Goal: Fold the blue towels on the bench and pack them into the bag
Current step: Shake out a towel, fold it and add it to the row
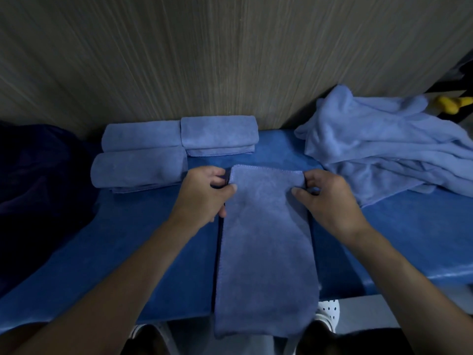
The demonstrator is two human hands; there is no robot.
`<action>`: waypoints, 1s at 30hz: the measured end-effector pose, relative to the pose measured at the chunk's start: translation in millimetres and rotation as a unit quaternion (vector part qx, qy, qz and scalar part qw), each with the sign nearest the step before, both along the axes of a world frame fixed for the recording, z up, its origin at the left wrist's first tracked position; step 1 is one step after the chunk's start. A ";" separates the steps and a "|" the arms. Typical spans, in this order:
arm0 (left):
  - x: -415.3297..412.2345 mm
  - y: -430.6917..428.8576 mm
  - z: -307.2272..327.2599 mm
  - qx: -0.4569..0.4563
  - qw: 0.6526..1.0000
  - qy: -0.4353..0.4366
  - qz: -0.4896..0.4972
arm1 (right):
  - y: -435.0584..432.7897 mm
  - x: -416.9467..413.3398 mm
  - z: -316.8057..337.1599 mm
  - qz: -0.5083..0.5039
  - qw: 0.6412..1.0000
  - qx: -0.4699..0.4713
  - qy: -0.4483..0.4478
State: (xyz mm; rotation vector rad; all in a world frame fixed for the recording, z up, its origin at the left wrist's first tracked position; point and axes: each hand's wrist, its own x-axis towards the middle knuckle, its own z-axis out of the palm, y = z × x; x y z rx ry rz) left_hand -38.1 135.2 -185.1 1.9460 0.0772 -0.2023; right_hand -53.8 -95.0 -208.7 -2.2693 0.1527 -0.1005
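Head view: your left hand [204, 193] and right hand [330, 198] pinch the far corners of a long blue towel [263, 252], folded narrow, lying flat on the bench [128, 239], near end hanging over the edge.

We note a blue padded bench [128, 239]. At the far left, three folded towels [139, 170] lie touching one another. In the centre a long towel strip [266, 247] overhangs the near edge. At the right sits a heap of loose towels [384, 144].

Both hands [202, 193] [330, 198] pinch the long towel's [266, 239] far corners.
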 end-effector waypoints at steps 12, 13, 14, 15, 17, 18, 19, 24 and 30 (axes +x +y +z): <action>1.2 1.8 1.1 -0.105 0.994 -0.001 -0.014 | 2.1 -5.5 13.4 0.004 0.969 0.247 0.027; -0.7 2.5 0.6 -0.097 0.995 -0.015 -0.032 | 0.6 -7.1 14.7 0.023 0.969 0.247 0.020; -3.0 4.1 0.1 -0.089 0.994 -0.030 -0.050 | -1.6 -8.6 15.2 0.044 0.969 0.242 0.015; -5.2 6.8 -1.2 -0.078 0.993 -0.046 -0.070 | -4.1 -10.5 15.0 0.067 0.970 0.233 0.011; -9.1 12.8 -5.4 -0.052 0.990 -0.073 -0.111 | -9.2 -15.0 13.5 0.109 0.975 0.194 -0.007; -11.0 15.5 -8.3 -0.043 0.988 -0.081 -0.125 | -11.5 -17.8 11.9 0.129 0.978 0.162 -0.029; -13.0 17.8 -10.5 -0.037 0.986 -0.091 -0.135 | -13.0 -21.0 10.3 0.151 0.979 0.123 -0.059; -22.2 24.5 -14.8 0.050 0.960 -0.177 -0.210 | -15.4 -34.8 8.3 0.223 0.966 -0.026 -0.131; -28.1 29.9 -20.5 0.077 0.955 -0.180 -0.223 | -22.1 -42.3 7.5 0.242 0.960 -0.081 -0.119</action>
